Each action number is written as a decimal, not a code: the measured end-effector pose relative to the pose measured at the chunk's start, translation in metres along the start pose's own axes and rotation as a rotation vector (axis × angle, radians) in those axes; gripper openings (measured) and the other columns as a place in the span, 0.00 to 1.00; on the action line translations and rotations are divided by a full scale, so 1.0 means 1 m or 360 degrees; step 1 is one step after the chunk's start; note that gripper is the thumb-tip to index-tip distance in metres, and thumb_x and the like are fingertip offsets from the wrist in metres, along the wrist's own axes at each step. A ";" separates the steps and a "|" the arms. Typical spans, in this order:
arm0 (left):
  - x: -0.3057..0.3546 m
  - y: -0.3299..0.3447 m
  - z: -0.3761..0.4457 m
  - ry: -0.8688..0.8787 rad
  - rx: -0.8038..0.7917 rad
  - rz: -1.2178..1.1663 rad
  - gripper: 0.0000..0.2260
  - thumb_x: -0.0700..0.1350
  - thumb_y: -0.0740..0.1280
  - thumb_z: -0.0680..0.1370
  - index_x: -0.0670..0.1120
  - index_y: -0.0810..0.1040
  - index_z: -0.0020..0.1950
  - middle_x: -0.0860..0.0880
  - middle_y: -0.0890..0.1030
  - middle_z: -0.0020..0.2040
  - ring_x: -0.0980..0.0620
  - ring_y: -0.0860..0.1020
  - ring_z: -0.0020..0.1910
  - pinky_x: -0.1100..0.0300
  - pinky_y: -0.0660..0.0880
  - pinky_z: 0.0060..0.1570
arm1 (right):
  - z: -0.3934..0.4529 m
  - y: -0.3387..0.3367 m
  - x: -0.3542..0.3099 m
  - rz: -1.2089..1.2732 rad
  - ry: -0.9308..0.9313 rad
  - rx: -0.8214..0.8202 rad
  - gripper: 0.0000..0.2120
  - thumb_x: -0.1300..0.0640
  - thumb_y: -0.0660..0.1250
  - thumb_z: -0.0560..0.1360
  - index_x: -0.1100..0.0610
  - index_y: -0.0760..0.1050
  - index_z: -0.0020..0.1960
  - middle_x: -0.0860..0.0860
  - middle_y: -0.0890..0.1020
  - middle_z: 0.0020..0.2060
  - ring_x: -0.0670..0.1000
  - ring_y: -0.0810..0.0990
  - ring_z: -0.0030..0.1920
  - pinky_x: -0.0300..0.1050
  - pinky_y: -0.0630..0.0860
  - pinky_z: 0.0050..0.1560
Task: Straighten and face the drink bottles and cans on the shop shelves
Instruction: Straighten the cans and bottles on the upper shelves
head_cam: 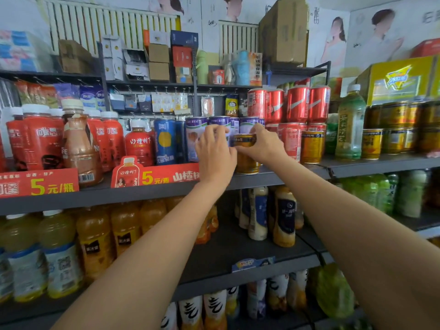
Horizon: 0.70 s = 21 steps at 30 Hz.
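Note:
On the upper drinks shelf (273, 178) a gold can (246, 160) stands at the front, before a row of purple-and-white cans (194, 136). My right hand (260, 145) grips the gold can near its top. The fingers of my left hand (215, 151) curl round one of the purple-and-white cans just left of it. Red cans (296, 104) are stacked to the right, with another gold can (312, 146) in front of them.
Red bottles (40, 141) and a brown bottle (79, 148) stand to the left, and a blue can (165, 141) stands beside the purple row. A green tea bottle (350, 125) and several gold cans (395, 127) are on the right. Lower shelves hold orange juice bottles (95, 239).

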<state>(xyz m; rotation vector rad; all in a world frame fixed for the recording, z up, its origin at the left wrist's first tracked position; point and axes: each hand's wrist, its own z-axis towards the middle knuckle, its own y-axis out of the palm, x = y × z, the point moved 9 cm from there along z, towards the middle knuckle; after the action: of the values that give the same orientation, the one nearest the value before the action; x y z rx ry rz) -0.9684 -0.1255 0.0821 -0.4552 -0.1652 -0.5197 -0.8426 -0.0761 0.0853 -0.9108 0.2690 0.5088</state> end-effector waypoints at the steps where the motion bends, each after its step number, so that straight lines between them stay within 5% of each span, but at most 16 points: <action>1: 0.008 0.002 -0.001 0.0043 0.0000 -0.0024 0.15 0.39 0.62 0.75 0.44 0.71 0.61 0.46 0.69 0.62 0.49 0.68 0.63 0.57 0.64 0.62 | -0.003 -0.003 0.001 0.0139 0.0007 0.0050 0.29 0.43 0.70 0.70 0.57 0.66 0.62 0.57 0.78 0.56 0.58 0.77 0.57 0.57 0.74 0.59; 6: 0.045 0.007 0.008 0.0108 0.0059 -0.0204 0.15 0.39 0.62 0.74 0.44 0.71 0.61 0.46 0.70 0.62 0.50 0.69 0.61 0.59 0.64 0.61 | -0.013 -0.047 0.014 0.0586 -0.0069 0.0377 0.27 0.46 0.73 0.68 0.56 0.66 0.58 0.51 0.77 0.49 0.52 0.78 0.51 0.49 0.78 0.54; 9: 0.070 0.018 0.014 0.0120 0.0092 -0.0265 0.15 0.40 0.62 0.75 0.44 0.71 0.62 0.46 0.71 0.61 0.50 0.70 0.61 0.60 0.64 0.61 | -0.012 -0.091 0.038 0.0712 -0.0048 0.0694 0.32 0.43 0.74 0.66 0.56 0.64 0.61 0.51 0.76 0.54 0.51 0.76 0.55 0.47 0.76 0.58; 21: 0.251 0.151 0.029 0.0255 0.0120 -0.0435 0.17 0.39 0.61 0.77 0.44 0.70 0.66 0.47 0.74 0.63 0.50 0.72 0.63 0.57 0.66 0.62 | 0.004 -0.237 0.245 0.0699 0.0097 0.1299 0.33 0.46 0.74 0.66 0.55 0.64 0.65 0.52 0.73 0.60 0.53 0.70 0.63 0.48 0.71 0.64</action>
<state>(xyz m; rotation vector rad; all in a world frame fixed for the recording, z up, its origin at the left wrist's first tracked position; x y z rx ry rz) -0.6766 -0.1064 0.1178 -0.3165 -0.0929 -0.8126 -0.5097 -0.1176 0.1440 -0.0626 0.6808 0.6978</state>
